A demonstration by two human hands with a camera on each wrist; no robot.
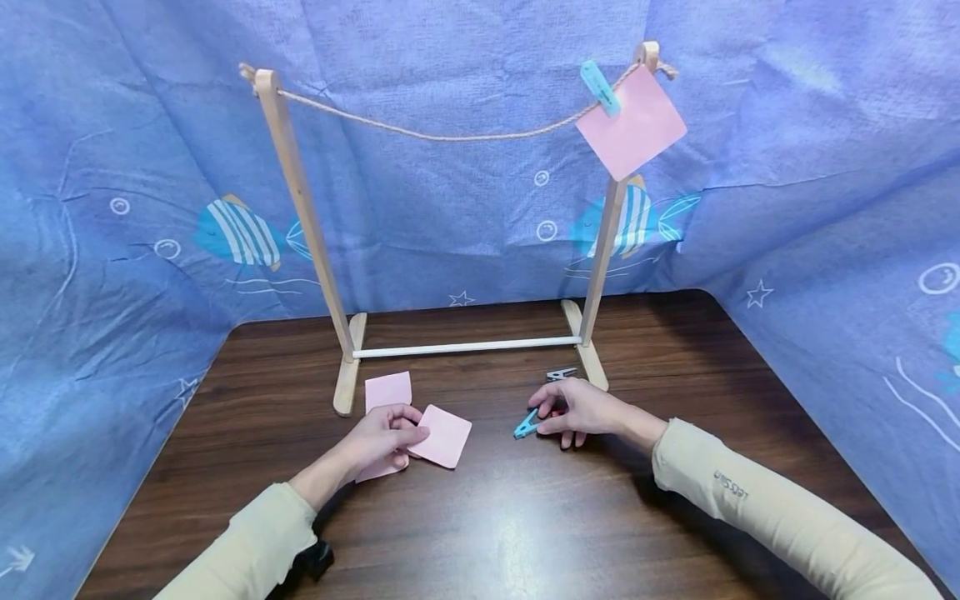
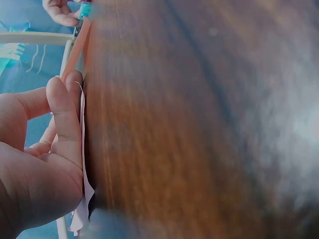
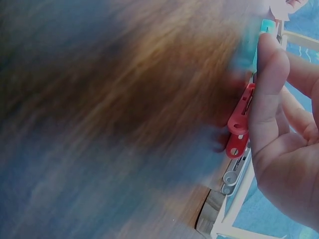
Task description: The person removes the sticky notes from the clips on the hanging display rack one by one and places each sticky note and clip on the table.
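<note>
My left hand [image 1: 378, 442] pinches a pink square of paper [image 1: 444, 437] between thumb and fingers, just above the table. More pink paper [image 1: 388, 390] lies under and behind that hand. Across the table, my right hand [image 1: 581, 408] pinches a teal clothespin [image 1: 527, 424], its tip pointing toward the held paper. Beneath the right hand sits a red clothespin [image 3: 242, 110], and a grey clothespin [image 3: 236, 174] lies beyond it. Another pink square [image 1: 633, 125] hangs from the rope [image 1: 450, 137] by a light blue clothespin [image 1: 600, 87].
A wooden stand holds the sagging rope between its left post [image 1: 300, 200] and right post [image 1: 606, 250]. A white bar [image 1: 465, 347] joins the feet near the table's back. Blue fish-print cloth [image 1: 450, 225] surrounds the dark wooden table [image 1: 450, 533]. A black object [image 1: 318, 560] is by the left sleeve.
</note>
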